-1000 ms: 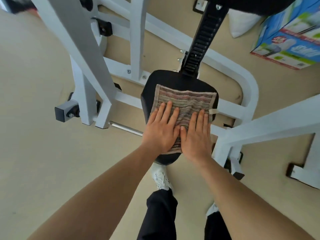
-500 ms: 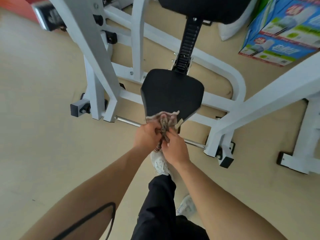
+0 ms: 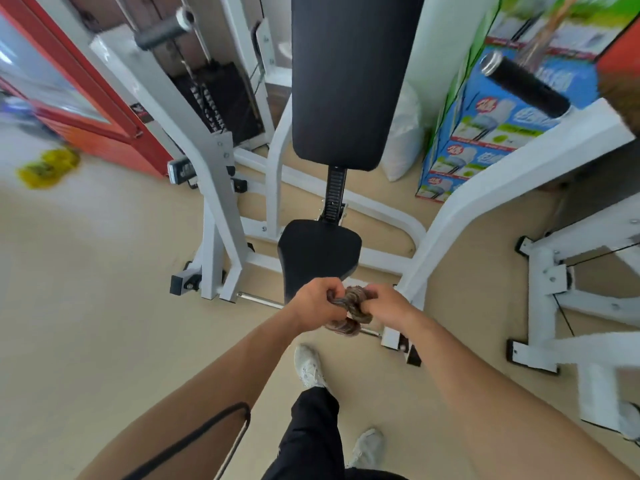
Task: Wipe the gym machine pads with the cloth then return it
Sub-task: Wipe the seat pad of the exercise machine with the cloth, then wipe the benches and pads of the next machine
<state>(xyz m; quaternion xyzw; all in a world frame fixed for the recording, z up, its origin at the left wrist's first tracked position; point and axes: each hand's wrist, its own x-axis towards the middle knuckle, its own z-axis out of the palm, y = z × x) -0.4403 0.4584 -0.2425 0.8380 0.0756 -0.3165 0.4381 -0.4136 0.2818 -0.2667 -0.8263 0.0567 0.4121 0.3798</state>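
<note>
A striped brown cloth (image 3: 349,308) is bunched up between my two hands, in the air just in front of the black seat pad (image 3: 318,252). My left hand (image 3: 317,303) grips its left side and my right hand (image 3: 386,303) grips its right side. Above the seat stands the long black back pad (image 3: 349,81) of the white gym machine (image 3: 221,202). Nothing lies on either pad.
White frame legs stand left and right of the seat, with a black grip handle (image 3: 526,86) at upper right. Blue boxes (image 3: 485,133) and a white bag (image 3: 405,133) sit behind the machine. A red door (image 3: 86,109) is at left. My feet (image 3: 308,367) stand on beige floor.
The cloth lay flat on the seat pad under both open hands; both hands gathered it, lifted it off the seat and now hold it bunched. The view has tilted up.
</note>
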